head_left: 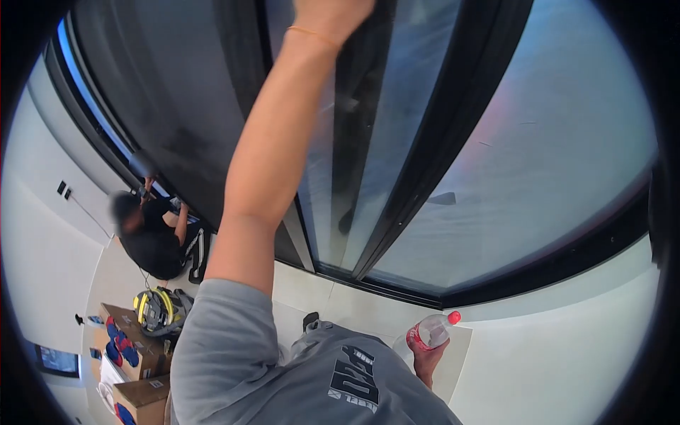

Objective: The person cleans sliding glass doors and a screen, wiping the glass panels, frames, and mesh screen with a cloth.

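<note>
My left arm reaches up across the view in front of the dark-framed glass door [425, 163]. Only the wrist and the back of my left hand [333, 14] show at the top edge. Its fingers are cut off, so what they touch is hidden. A thin orange band [312, 32] circles that wrist. Low on the right, my right hand [429, 360] is closed around a clear plastic bottle [432, 331]. The bottle has a red cap [454, 318] and a red label, and it tilts with the cap toward the upper right.
At the left, a person in black [152, 244] sits low by the window frame, hands raised near it. Behind them are a yellow and grey bag-like item [161, 310] and cardboard boxes [145, 393] with red-and-blue items on top. A white wall ledge [559, 304] runs along the right.
</note>
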`<state>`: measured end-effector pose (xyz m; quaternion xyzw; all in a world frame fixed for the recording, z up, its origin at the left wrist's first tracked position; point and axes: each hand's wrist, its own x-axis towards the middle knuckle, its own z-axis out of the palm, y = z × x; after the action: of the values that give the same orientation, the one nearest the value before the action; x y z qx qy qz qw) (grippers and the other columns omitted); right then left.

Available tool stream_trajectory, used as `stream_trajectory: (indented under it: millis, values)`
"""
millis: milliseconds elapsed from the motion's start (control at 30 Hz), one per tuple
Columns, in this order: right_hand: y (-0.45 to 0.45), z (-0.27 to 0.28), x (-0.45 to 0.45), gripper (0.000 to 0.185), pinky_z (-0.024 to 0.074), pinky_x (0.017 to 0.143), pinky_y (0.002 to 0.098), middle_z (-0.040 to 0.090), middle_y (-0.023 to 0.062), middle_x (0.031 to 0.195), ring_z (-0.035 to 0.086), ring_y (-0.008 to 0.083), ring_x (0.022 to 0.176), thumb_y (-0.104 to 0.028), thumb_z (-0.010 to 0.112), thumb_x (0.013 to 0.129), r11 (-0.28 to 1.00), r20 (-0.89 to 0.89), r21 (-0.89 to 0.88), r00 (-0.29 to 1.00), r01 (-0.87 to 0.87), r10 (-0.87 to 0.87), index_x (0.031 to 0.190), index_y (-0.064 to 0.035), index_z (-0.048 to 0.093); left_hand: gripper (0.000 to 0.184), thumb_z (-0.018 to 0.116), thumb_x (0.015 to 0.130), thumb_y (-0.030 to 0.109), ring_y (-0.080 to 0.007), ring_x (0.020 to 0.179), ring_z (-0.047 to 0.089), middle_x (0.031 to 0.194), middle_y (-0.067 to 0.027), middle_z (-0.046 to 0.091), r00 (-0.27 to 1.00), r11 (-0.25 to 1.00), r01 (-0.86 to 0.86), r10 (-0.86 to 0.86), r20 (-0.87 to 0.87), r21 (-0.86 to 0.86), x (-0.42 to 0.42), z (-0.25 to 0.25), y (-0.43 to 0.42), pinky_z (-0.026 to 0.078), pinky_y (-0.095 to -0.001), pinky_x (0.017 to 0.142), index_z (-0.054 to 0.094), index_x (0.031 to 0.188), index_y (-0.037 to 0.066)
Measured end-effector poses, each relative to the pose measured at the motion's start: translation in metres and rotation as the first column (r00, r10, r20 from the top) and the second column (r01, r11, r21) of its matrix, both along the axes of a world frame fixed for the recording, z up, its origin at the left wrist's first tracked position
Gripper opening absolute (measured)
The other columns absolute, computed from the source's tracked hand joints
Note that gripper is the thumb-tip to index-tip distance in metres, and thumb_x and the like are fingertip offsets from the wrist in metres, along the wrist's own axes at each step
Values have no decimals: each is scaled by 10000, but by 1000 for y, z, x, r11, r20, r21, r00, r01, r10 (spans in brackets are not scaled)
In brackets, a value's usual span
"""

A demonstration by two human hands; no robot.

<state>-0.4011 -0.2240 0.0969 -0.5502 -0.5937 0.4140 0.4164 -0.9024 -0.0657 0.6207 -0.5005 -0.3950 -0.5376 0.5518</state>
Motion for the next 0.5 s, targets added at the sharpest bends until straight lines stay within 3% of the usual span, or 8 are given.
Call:
stream_trajectory:
  millis: [67,133,167,267,333,400,500]
  values:
    - [-3,9,-3,969,426,1098,461,526,166,1343,543,296,1268,-200,956,673,998,-37,-47,999,36,-38,1406,11,357,428,531,996,40,-457,1413,444,1495,-285,497,993,993,-114,113,33,29,6,-23,1,344,-492,1191,526,1413,-59]
    - [-2,1,1,966,428,1094,458,526,166,1341,542,296,1271,-200,958,667,998,-56,-39,997,42,-44,1400,10,366,466,575,923,-45,-530,1470,329,1514,-329,450,996,986,88,-87,14,-143,23,-80,-3,212,-593,1227,530,1386,-68]
    - [-4,-6,2,965,429,1093,456,526,165,1341,541,295,1273,-201,959,664,998,-70,-33,996,48,-50,1398,9,370,480,570,904,-50,-542,1473,318,1530,-345,422,998,985,58,-53,31,-165,37,-123,-5,217,-602,1224,530,1382,-76]
    - [0,-12,5,954,442,1078,451,535,164,1327,549,291,1262,-204,960,662,999,-59,1,997,52,-52,1390,11,383,365,618,849,-35,-604,1448,308,1529,-410,365,995,786,94,-50,90,-611,80,-286,-13,237,-653,1202,586,1209,-86]
    - [-1,-3,4,943,449,1068,446,538,164,1315,558,288,1244,-207,958,664,999,-83,2,995,53,-52,1384,11,389,393,658,827,-19,-582,1378,403,1429,-368,477,967,689,226,-74,243,-689,99,-383,-25,322,-642,1157,601,1211,-77]
    - [-2,-4,4,939,456,1060,442,541,164,1304,566,286,1226,-211,956,664,997,-104,8,992,71,-70,1380,13,391,356,658,811,-22,-511,1211,538,1301,-279,569,964,652,207,-9,266,-729,102,-388,-35,417,-580,1074,616,1163,-62]
    - [4,-9,12,948,462,1051,442,544,164,1288,574,285,1206,-222,958,660,996,-114,29,990,87,-84,1377,17,386,337,634,811,-42,-512,1165,539,1220,-278,573,989,799,94,-6,149,-594,91,-296,-32,420,-584,1060,619,1147,-65]
